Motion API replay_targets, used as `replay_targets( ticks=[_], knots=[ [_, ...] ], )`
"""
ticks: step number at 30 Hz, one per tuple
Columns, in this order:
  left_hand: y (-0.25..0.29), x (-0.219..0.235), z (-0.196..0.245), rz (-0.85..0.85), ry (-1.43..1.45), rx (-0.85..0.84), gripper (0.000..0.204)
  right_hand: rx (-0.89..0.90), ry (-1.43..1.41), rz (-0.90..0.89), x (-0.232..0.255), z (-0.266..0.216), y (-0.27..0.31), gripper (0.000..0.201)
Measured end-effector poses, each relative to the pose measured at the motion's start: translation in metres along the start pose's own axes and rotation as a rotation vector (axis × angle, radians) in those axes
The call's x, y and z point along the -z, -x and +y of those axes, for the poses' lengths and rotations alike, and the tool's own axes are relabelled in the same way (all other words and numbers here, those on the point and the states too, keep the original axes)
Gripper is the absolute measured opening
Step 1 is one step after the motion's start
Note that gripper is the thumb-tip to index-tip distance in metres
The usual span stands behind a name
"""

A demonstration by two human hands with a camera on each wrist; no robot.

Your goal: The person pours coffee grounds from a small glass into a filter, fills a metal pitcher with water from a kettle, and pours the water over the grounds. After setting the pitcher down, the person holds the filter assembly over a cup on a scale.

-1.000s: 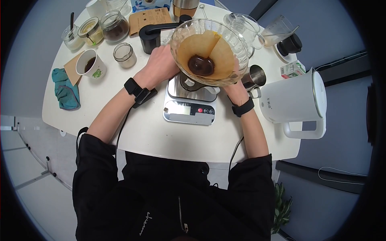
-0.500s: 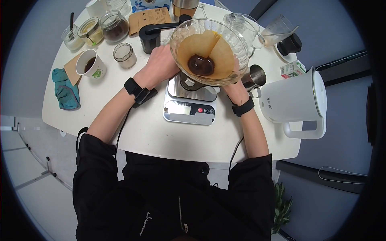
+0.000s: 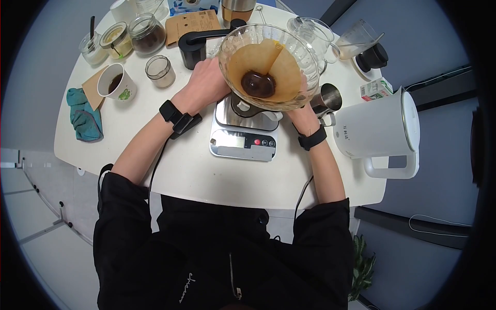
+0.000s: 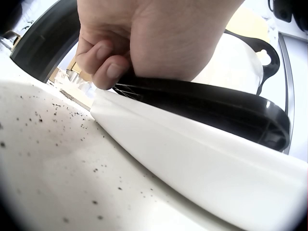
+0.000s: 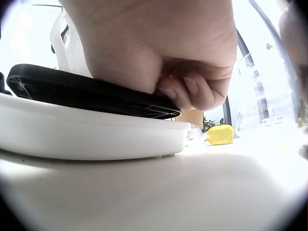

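Note:
A ribbed glass dripper [image 3: 312,62] holding a brown-stained paper filter [image 3: 243,57] with dark wet coffee [image 3: 258,84] stands over the silver-topped kitchen scale [image 3: 243,144]. To its left, my left hand [image 3: 209,82] reaches down to the scale. Its fingers curl at the edge of the scale's weighing plate [image 4: 211,103], which shows a black underside above the white base [image 4: 192,144]. My right hand [image 5: 163,53] grips the same plate from the opposite side with curled fingers. In the head view the dripper covers much of that hand. Dark specks dot the tabletop beside the base.
A white kettle [image 3: 367,126] and a steel cup [image 3: 328,98] stand at the right. On the left are a paper cup of coffee [image 3: 121,90], a teal cloth [image 3: 85,119] and several jars. A black hand grinder [image 3: 192,51] stands just beyond my left hand.

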State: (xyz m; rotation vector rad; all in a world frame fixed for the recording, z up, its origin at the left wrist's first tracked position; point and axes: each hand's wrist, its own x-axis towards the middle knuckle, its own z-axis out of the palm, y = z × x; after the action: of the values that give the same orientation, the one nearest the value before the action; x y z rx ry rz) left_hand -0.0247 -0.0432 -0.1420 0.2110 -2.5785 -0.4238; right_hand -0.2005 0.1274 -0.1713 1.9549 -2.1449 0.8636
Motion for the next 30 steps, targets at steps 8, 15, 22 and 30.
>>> replay_targets(
  ticks=[8,15,22,30],
  knots=[
    [0.001,0.000,0.000,0.012,0.017,-0.009,0.021,-0.064,-0.058,-0.022,-0.005,0.005,0.002,0.037],
    [0.000,0.001,0.001,0.009,0.003,-0.015,0.022,0.102,0.035,0.091,-0.015,0.019,0.005,0.071],
    [-0.001,-0.002,-0.002,-0.017,0.022,0.000,0.023,0.154,-0.006,0.111,0.000,0.001,-0.008,0.062],
    [-0.001,-0.004,-0.006,-0.007,0.037,-0.031,0.024,0.135,0.017,0.102,-0.001,0.002,-0.002,0.066]
  ],
)
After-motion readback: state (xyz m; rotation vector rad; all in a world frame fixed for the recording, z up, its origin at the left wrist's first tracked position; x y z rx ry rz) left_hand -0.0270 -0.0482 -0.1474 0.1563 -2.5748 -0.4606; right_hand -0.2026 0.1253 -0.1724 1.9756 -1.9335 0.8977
